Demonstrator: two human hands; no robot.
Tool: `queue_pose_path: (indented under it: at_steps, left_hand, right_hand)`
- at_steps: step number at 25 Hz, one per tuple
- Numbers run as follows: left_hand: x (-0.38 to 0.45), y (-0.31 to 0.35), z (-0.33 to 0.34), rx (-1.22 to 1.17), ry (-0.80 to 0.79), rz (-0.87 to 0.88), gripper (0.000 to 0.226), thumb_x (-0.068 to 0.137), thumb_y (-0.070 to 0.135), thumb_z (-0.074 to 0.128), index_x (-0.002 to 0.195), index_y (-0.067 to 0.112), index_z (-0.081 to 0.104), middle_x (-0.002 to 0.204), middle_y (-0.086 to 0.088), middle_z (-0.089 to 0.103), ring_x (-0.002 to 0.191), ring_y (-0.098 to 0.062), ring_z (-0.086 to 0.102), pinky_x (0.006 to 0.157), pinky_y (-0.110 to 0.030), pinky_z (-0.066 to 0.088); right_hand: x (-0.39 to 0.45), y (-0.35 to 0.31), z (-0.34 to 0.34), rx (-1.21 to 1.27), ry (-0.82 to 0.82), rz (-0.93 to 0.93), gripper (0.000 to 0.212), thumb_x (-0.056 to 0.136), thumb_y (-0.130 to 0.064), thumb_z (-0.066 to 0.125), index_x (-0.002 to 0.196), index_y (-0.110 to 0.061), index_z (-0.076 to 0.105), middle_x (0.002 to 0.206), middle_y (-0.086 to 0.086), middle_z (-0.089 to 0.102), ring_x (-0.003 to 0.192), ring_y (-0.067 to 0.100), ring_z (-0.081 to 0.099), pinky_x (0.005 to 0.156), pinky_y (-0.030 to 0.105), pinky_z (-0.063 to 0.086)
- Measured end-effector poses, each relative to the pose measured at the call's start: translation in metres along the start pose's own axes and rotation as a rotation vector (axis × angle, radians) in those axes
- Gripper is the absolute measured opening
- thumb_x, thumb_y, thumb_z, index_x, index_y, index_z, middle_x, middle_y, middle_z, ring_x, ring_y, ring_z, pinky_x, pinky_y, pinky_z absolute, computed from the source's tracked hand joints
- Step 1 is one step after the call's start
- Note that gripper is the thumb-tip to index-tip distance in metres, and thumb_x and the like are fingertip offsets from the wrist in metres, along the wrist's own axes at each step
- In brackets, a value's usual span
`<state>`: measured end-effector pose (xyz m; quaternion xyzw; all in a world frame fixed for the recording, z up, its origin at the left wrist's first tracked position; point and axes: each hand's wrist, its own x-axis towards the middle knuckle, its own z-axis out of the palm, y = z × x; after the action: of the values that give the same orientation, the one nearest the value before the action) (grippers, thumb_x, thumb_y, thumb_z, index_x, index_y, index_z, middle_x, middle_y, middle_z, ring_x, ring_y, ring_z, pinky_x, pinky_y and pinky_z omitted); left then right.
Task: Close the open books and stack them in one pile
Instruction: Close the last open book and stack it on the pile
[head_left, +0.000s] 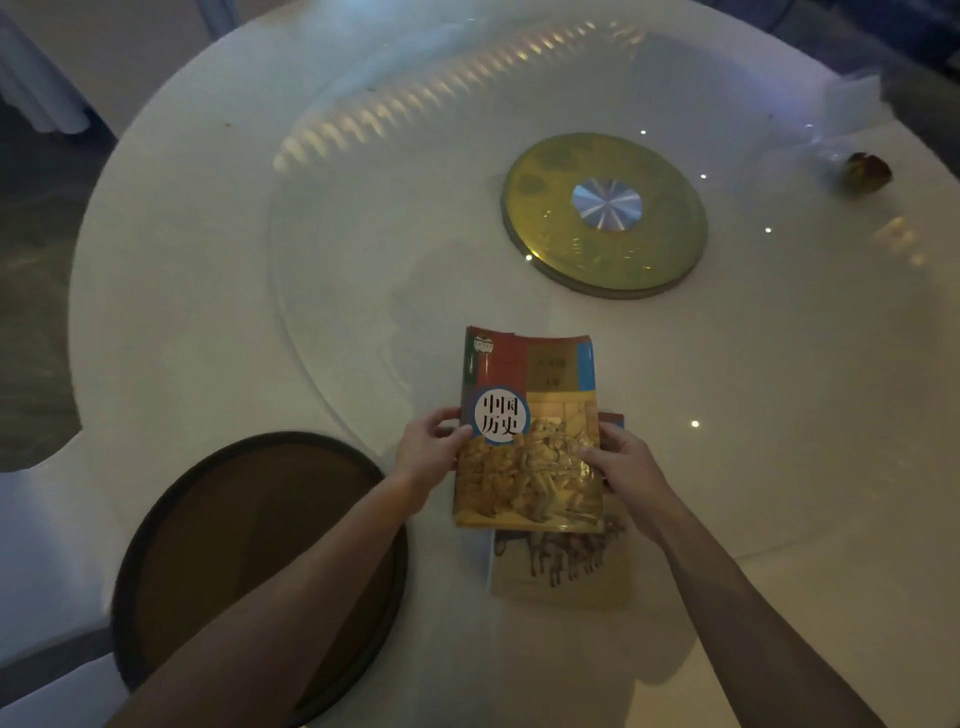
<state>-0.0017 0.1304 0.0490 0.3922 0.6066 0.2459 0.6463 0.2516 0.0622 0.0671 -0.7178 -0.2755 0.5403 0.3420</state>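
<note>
A closed history textbook (530, 415) with a red, blue and yellow cover is held just above the white round table (208, 312). My left hand (428, 457) grips its left edge and my right hand (631, 467) grips its right edge. Beneath it lies a second closed book (566, 566) with a yellow cover showing horses; only its lower part and a red corner by my right hand show. The top book sits shifted up and left of the lower one.
A glass turntable (332, 291) covers the table's middle, with a gold disc hub (605, 213) at its centre. A dark round stool seat (249, 551) stands at the near left. A small brown object (870, 171) and clear plastic (841, 114) lie at far right.
</note>
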Motion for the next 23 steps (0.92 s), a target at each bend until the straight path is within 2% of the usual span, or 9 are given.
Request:
queue_pose_path:
  at_steps: [2, 4, 7, 12, 14, 17, 20, 23]
  left_hand:
    - [-0.007, -0.011, 0.026, 0.028, 0.019, -0.010, 0.032, 0.097, 0.017, 0.063, 0.129, 0.012, 0.064, 0.100, -0.008, 0.075, 0.086, -0.018, 0.074, 0.059, -0.027, 0.060]
    - [-0.014, -0.024, 0.046, 0.082, 0.046, -0.032, 0.033, 0.096, 0.017, 0.064, 0.129, 0.012, 0.065, 0.098, -0.008, 0.076, 0.086, -0.019, 0.074, 0.068, -0.035, 0.064]
    - [-0.021, -0.040, 0.061, 0.143, 0.072, -0.045, 0.036, 0.096, 0.017, 0.065, 0.131, 0.014, 0.065, 0.099, -0.009, 0.077, 0.091, -0.023, 0.074, 0.082, -0.048, 0.062]
    - [-0.033, -0.056, 0.070, 0.374, 0.141, 0.005, 0.047, 0.095, 0.021, 0.066, 0.141, 0.018, 0.057, 0.095, -0.006, 0.075, 0.087, -0.019, 0.070, 0.074, -0.039, 0.061]
    - [-0.036, -0.061, 0.072, 0.465, 0.161, 0.054, 0.046, 0.094, 0.022, 0.066, 0.139, 0.018, 0.058, 0.101, -0.006, 0.073, 0.089, -0.018, 0.068, 0.075, -0.039, 0.061]
    - [-0.037, -0.066, 0.074, 0.590, 0.144, 0.128, 0.037, 0.095, 0.023, 0.063, 0.132, 0.022, 0.063, 0.107, 0.000, 0.071, 0.090, -0.014, 0.066, 0.078, -0.040, 0.060]
    - [-0.037, -0.067, 0.075, 0.721, 0.147, 0.138, 0.036, 0.096, 0.029, 0.061, 0.131, 0.023, 0.063, 0.105, -0.003, 0.062, 0.093, -0.018, 0.064, 0.084, -0.040, 0.058]
    - [-0.039, -0.071, 0.078, 0.726, 0.097, 0.123, 0.041, 0.098, 0.032, 0.057, 0.138, 0.025, 0.056, 0.109, -0.004, 0.059, 0.099, -0.021, 0.064, 0.087, -0.041, 0.058]
  right_hand:
    - [-0.008, 0.014, -0.018, -0.031, 0.054, 0.013, 0.024, 0.094, -0.004, 0.064, 0.108, -0.018, 0.077, 0.104, 0.005, 0.082, 0.085, 0.015, 0.079, 0.063, 0.028, 0.062]
    - [-0.015, 0.028, -0.030, -0.092, 0.084, 0.013, 0.026, 0.094, -0.003, 0.064, 0.103, -0.022, 0.078, 0.102, 0.003, 0.081, 0.083, 0.011, 0.078, 0.065, 0.027, 0.062]
    - [-0.025, 0.048, -0.036, -0.181, 0.088, -0.005, 0.025, 0.094, -0.005, 0.063, 0.107, -0.021, 0.077, 0.102, 0.000, 0.079, 0.088, 0.013, 0.076, 0.072, 0.036, 0.064]
    - [-0.039, 0.071, -0.027, -0.378, 0.157, -0.026, 0.029, 0.094, -0.009, 0.056, 0.118, -0.022, 0.065, 0.100, 0.001, 0.074, 0.088, 0.017, 0.071, 0.077, 0.042, 0.062]
    - [-0.039, 0.078, -0.024, -0.500, 0.179, -0.054, 0.029, 0.096, -0.013, 0.056, 0.123, -0.018, 0.063, 0.107, 0.007, 0.069, 0.096, 0.024, 0.067, 0.082, 0.045, 0.060]
    - [-0.037, 0.085, -0.025, -0.675, 0.197, -0.032, 0.035, 0.098, -0.020, 0.056, 0.133, -0.016, 0.057, 0.120, 0.008, 0.063, 0.110, 0.026, 0.061, 0.091, 0.045, 0.056]
    - [-0.038, 0.091, -0.025, -0.666, 0.212, -0.018, 0.049, 0.099, -0.020, 0.057, 0.147, -0.016, 0.049, 0.139, 0.010, 0.059, 0.127, 0.029, 0.056, 0.101, 0.048, 0.052]
    - [-0.039, 0.095, -0.024, -0.640, 0.286, -0.011, 0.053, 0.100, -0.022, 0.058, 0.151, -0.015, 0.047, 0.142, 0.015, 0.054, 0.132, 0.032, 0.052, 0.104, 0.050, 0.051]
